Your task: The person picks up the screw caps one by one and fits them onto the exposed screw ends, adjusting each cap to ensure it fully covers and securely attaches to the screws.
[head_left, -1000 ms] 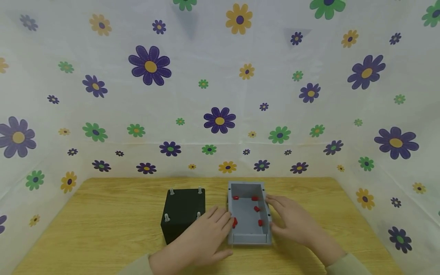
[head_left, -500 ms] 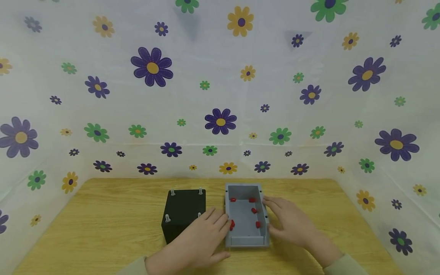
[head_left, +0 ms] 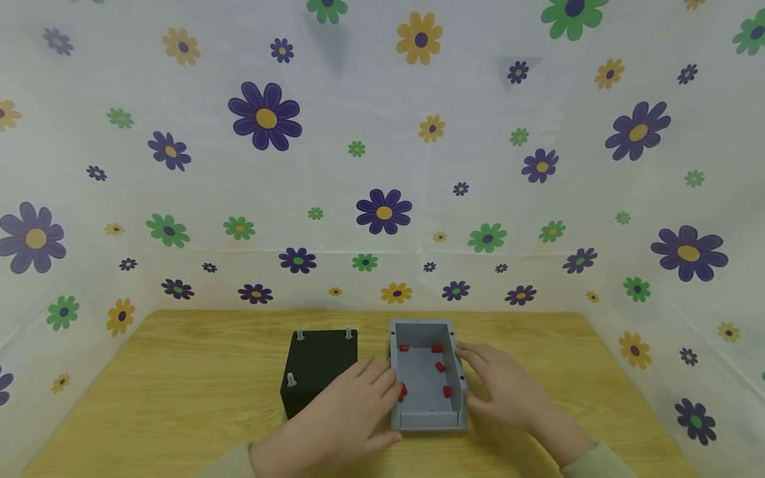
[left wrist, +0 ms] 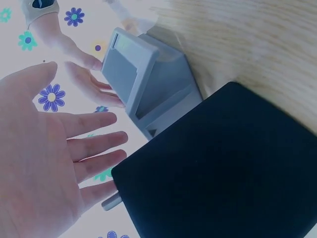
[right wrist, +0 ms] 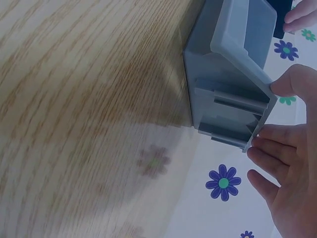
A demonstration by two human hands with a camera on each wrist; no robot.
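Observation:
A grey plastic storage bin sits on the table with several small red pieces inside. Along its right rim rests my right hand; in the right wrist view its thumb and fingertips touch the rim. My left hand extends with straight fingers, the fingertips overlapping the bin's left rim in the head view. The left wrist view shows that palm facing the camera, holding nothing. Left of the bin stands a black box with several pale pegs on top, partly hidden by my left hand.
The wood-grain table extends to both sides of the box and bin. A white cloth with printed flowers hangs behind and on both sides. A narrow gap separates the black box from the bin.
The bin has shifted slightly left, nearer the black box, with the right hand still at its rim. The left hand has moved slightly left. The black box keeps its place.

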